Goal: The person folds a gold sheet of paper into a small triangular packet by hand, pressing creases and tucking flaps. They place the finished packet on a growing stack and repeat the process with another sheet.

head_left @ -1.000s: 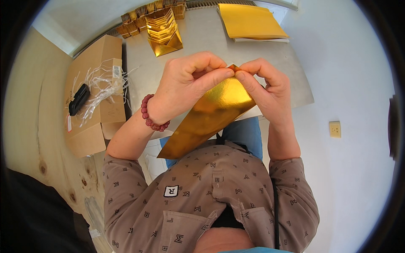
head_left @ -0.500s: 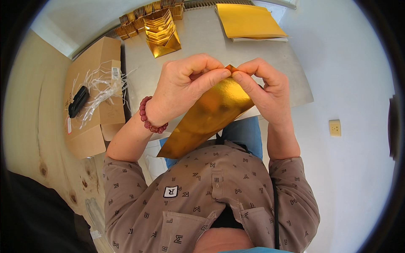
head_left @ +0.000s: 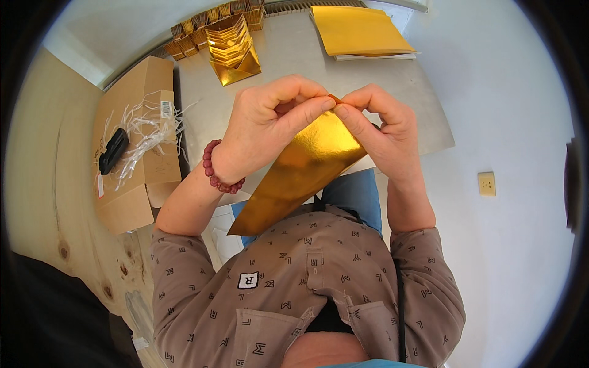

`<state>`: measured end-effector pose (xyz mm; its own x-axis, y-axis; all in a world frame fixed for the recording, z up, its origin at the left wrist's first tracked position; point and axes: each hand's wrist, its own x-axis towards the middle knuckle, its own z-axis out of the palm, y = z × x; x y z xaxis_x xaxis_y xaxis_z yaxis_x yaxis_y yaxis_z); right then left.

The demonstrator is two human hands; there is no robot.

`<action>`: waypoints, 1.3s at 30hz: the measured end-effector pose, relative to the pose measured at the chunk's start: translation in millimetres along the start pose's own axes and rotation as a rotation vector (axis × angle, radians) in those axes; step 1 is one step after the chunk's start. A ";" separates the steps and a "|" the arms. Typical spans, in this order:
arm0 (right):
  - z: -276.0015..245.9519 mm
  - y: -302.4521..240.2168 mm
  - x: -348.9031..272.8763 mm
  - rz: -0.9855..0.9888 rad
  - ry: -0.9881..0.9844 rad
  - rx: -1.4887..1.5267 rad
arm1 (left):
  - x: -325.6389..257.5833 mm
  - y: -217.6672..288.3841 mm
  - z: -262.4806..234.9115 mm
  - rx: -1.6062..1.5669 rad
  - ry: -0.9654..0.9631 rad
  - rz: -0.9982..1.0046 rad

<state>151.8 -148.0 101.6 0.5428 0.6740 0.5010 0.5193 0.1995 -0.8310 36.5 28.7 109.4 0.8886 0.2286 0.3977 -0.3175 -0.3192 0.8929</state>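
Note:
A sheet of shiny gold foil paper [head_left: 300, 168] hangs slanting between my hands, its lower left corner close to my shirt. My left hand [head_left: 276, 113], with a beaded bracelet [head_left: 215, 167] on the wrist, pinches the top corner between thumb and forefinger. Close beside it, my right hand [head_left: 383, 126] pinches the same corner, so the thumb tips almost meet. A small orange-brown tip of the paper shows above the fingers. Beyond my left hand, folded gold paper pieces [head_left: 233, 52] lie overlapped in a row on the metal table [head_left: 282, 46].
A stack of flat gold sheets [head_left: 362, 30] lies at the table's far right. More folded gold bundles [head_left: 187, 37] line the back left. At left, a cardboard box [head_left: 138, 80] carries a black tool [head_left: 113, 151] and loose clear plastic strips [head_left: 144, 135]. A wall outlet [head_left: 486, 184] is at right.
Both hands keep their pinch on the corner and have shifted very slightly. The paper's lower left corner has dropped a little, and less of the orange-brown tip shows.

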 end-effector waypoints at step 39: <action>21.2 45.4 -9.6 0.138 0.396 0.510 | 10.6 -25.0 7.0 0.299 0.379 0.121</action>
<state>156.1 -130.3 53.9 0.8342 0.4243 0.3523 0.1031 0.5077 -0.8554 56.2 32.7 89.8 0.6507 0.4741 0.5931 -0.2532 -0.6009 0.7581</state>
